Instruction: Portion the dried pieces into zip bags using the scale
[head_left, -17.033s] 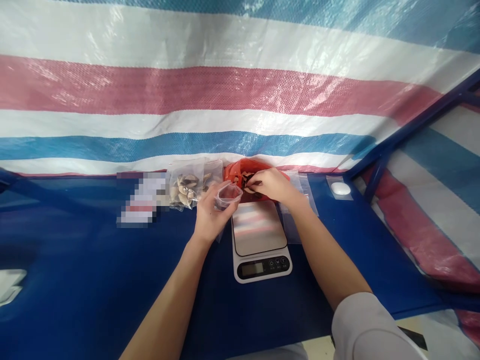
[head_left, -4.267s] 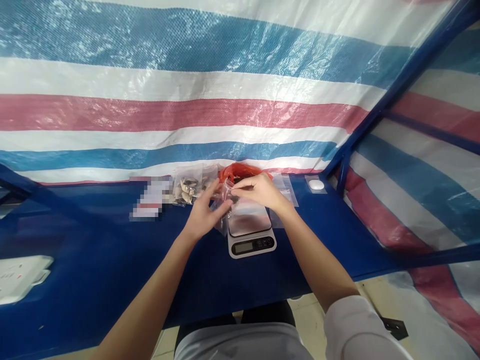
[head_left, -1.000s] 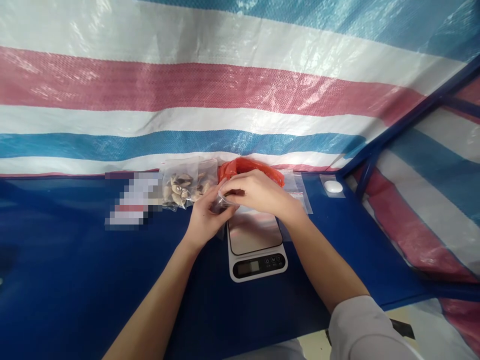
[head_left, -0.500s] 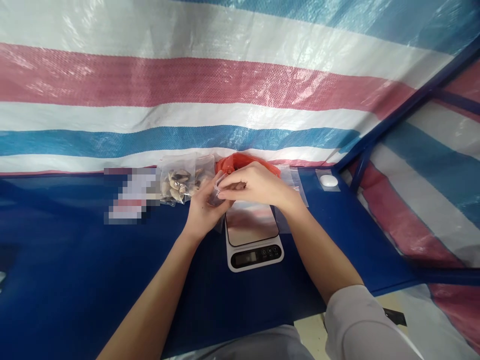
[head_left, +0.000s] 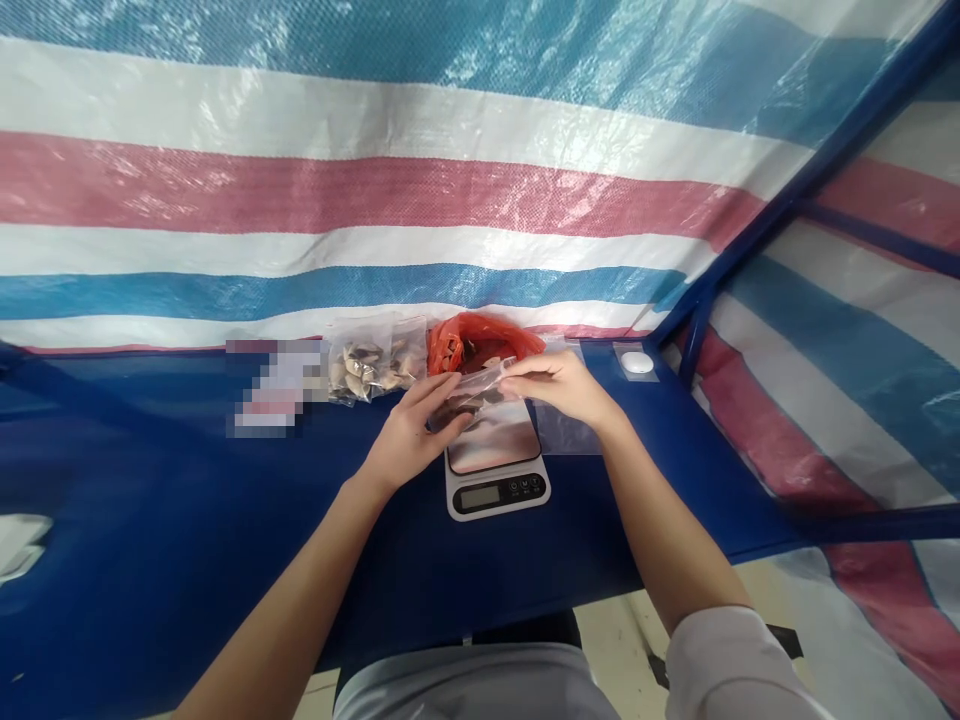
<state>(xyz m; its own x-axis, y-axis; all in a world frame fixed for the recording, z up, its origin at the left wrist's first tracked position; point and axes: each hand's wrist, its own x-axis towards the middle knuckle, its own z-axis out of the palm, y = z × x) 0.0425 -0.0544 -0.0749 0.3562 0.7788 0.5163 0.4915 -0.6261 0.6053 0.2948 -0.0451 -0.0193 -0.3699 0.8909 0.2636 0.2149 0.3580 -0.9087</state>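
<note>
A clear plastic zip bag (head_left: pixel 480 383) with some brownish pieces in it is held above the kitchen scale (head_left: pixel 496 455). My left hand (head_left: pixel 405 437) grips its left side between thumb and fingers. The bag's upper right corner is pinched by my right hand (head_left: pixel 562 385). Below them, the scale has a shiny plate and a dark front panel; its display cannot be read. Just behind the hands stands an open red plastic bag (head_left: pixel 521 337) with brownish pieces inside.
Clear bags filled with pale brown pieces (head_left: pixel 360 372) lie left of the red bag. Flat clear bags (head_left: pixel 566 432) are right of the scale. A white oval object (head_left: pixel 637 363) sits farther right on the blue table (head_left: pixel 225 530). Striped sheeting (head_left: pixel 375 190) hangs behind, beside a blue frame bar (head_left: pixel 697 310).
My right hand has moved right, away from my left, and the zip bag's top edge is now stretched between them. The view has shifted slightly, showing more of the red bag.
</note>
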